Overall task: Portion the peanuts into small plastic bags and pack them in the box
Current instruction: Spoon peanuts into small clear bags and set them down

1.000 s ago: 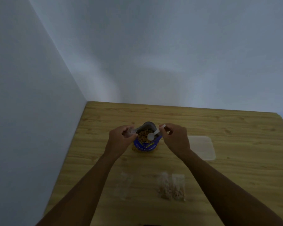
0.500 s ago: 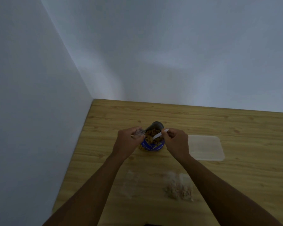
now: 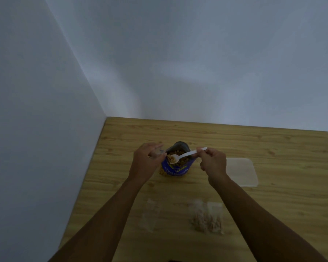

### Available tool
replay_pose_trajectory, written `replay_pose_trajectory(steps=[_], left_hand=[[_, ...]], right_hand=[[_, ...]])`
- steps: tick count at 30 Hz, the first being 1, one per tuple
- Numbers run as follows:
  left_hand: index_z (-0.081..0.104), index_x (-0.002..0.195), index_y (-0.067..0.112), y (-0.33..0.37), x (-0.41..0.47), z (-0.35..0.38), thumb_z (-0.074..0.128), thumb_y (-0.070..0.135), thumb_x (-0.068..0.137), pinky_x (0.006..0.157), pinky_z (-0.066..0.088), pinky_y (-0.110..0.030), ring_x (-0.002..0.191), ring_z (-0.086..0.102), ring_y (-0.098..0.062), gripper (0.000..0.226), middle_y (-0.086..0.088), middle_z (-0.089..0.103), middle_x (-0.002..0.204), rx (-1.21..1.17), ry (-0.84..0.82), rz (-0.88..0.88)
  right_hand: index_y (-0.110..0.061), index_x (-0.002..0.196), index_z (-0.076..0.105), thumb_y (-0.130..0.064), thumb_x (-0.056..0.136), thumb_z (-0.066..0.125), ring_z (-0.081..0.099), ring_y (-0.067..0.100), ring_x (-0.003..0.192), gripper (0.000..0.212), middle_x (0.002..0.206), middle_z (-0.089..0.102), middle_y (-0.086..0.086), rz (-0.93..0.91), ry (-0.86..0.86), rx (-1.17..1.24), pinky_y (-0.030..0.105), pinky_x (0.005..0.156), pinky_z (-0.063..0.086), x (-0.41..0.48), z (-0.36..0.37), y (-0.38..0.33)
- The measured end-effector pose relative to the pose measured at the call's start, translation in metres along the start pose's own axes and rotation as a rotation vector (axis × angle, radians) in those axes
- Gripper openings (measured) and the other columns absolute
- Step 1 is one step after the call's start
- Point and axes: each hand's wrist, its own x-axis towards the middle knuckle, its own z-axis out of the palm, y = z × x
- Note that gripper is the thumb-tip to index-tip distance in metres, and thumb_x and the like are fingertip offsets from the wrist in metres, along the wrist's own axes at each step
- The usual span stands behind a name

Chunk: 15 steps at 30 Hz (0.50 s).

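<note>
Our right hand (image 3: 214, 163) holds a white spoon (image 3: 186, 155) over the open peanut bag (image 3: 175, 167); our left hand (image 3: 147, 161) pinches a small clear bag (image 3: 156, 153).

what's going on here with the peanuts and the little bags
A person is portioning peanuts at a wooden table. The right hand holds a white plastic spoon with its bowl in the open blue peanut bag. The left hand holds a small clear bag beside it. Two filled bags and an empty one lie nearer the person.
</note>
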Motion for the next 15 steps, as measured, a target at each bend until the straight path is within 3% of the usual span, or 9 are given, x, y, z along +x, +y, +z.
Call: replay_pose_trajectory(steps=[2,9,12,15], left_hand=[[0.071,0.116,0.027,0.003,0.001,-0.001,0.077,0.031,0.082,0.076,0.055,-0.019,0.094,0.064,-0.001,0.036,0.009,0.068,0.113,-0.023,-0.02,-0.032],[0.064,0.12,0.038,0.011,0.003,0.008,0.067,0.046,0.086,0.078,0.055,-0.025,0.089,0.062,-0.002,0.035,0.009,0.067,0.098,-0.004,-0.106,-0.073],[0.061,0.12,0.032,0.013,0.003,0.014,0.067,0.045,0.087,0.071,0.052,-0.025,0.069,0.055,-0.005,0.036,0.008,0.055,0.077,-0.018,-0.137,-0.087],[0.063,0.117,0.026,0.017,0.003,0.019,0.071,0.042,0.085,0.071,0.054,-0.024,0.074,0.059,0.0,0.037,0.012,0.061,0.083,-0.045,-0.129,-0.103]], right_hand=[[-0.009,0.081,0.077,-0.019,0.095,0.067,0.042,0.016,0.044,0.02,0.078,0.073,0.022,0.065,-0.017,0.079,0.029,0.045,0.039,0.0,-0.004,-0.002],[-0.001,0.095,0.073,-0.015,0.094,0.068,0.04,0.014,0.043,0.015,0.085,0.078,0.01,0.175,-0.04,0.246,0.026,0.045,0.038,0.003,-0.027,-0.015],[-0.002,0.094,0.073,-0.015,0.094,0.068,0.041,0.013,0.045,0.014,0.088,0.078,0.01,0.161,-0.05,0.262,0.025,0.046,0.039,0.006,-0.036,-0.026],[-0.001,0.092,0.073,-0.015,0.093,0.069,0.04,0.015,0.044,0.015,0.089,0.078,0.012,0.104,-0.064,0.292,0.025,0.044,0.039,0.011,-0.044,-0.041]])
